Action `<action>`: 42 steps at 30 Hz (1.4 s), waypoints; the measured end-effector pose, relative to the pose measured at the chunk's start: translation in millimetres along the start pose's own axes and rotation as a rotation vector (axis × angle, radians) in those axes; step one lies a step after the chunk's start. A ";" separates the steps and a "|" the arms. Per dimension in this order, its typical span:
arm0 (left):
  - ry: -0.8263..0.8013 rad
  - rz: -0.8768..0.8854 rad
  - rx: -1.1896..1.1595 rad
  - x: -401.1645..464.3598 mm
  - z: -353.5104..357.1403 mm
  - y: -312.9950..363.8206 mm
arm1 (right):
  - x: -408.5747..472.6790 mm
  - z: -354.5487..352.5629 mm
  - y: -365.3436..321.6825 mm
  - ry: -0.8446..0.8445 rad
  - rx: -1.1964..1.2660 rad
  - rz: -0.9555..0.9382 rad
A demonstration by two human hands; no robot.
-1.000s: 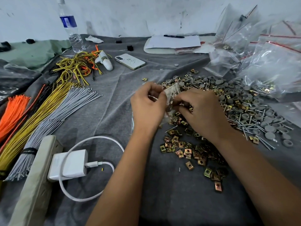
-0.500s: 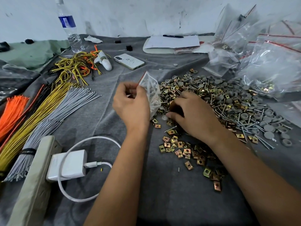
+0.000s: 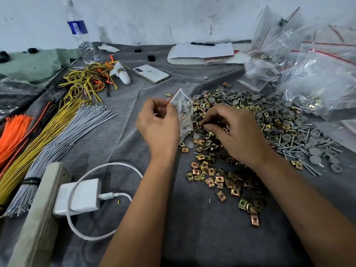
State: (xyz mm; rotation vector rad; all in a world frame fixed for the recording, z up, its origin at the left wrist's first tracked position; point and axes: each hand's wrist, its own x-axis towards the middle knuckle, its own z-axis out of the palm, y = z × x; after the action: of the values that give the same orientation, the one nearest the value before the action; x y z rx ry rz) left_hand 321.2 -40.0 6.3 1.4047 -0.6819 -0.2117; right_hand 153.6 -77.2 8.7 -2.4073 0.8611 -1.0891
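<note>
1. One grey cloth-covered work surface (image 3: 192, 245), creased, bearing every item below.
2. One loose heap of mixed hardware (image 3: 285, 132): grey round caps, long steel screws, brass-coloured square clips. Spread across right half of surface, thinning toward near edge.
3. Several large clear plastic bags with red seal strips (image 3: 323, 81), far right, behind and partly over heap, some with hardware inside.
4. Three straight bundles of cut wire, grey, yellow and orange (image 3: 57, 143), far left, well apart from both hands.
5. Right hand (image 3: 237, 137), palm down over near-left edge of heap, fingers curled into the pieces, tips just beside item 7. Whether a piece is pinched: cannot tell.
6. Left hand (image 3: 159, 128), raised just left of heap, thumb and fingers pinching item 7 near its upper end.
7. One small clear plastic zip bag with red seal strip (image 3: 184, 112), held roughly upright between the two hands, lower end hanging at heap's edge, a few small pieces visible inside. Handling, as judged: film thin, limp and slick; light even when part-filled; likely to fold shut or spill if tipped. Best taken at the stiffer seal strip, one side of mouth pinched so the opening gapes. Belly a poor grip, with screw points and clip edges apt to pierce the film.
8. Many stray brass-coloured clips (image 3: 219, 180), scattered on cloth below right wrist. Hard, stiff, sharp-cornered; best pinched singly by the flat faces.
</note>
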 end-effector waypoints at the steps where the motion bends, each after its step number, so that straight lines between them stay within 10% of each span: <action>1: -0.030 0.026 0.011 -2.2 0.6 0.8 | -0.1 -0.6 -1.2 0.044 0.012 -0.028; 10: -0.177 0.140 0.065 -10.0 4.5 0.3 | -1.7 -0.8 -3.6 0.171 0.016 -0.132; 42: -0.030 -0.002 0.066 -0.3 1.6 -2.2 | 2.5 16.1 5.0 -0.296 -0.314 0.036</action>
State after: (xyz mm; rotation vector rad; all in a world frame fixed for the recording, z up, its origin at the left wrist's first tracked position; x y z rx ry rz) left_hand 320.7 -41.6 4.1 1.4677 -0.7181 -0.2138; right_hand 165.3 -81.5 -3.0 -2.7019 1.0267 -0.5946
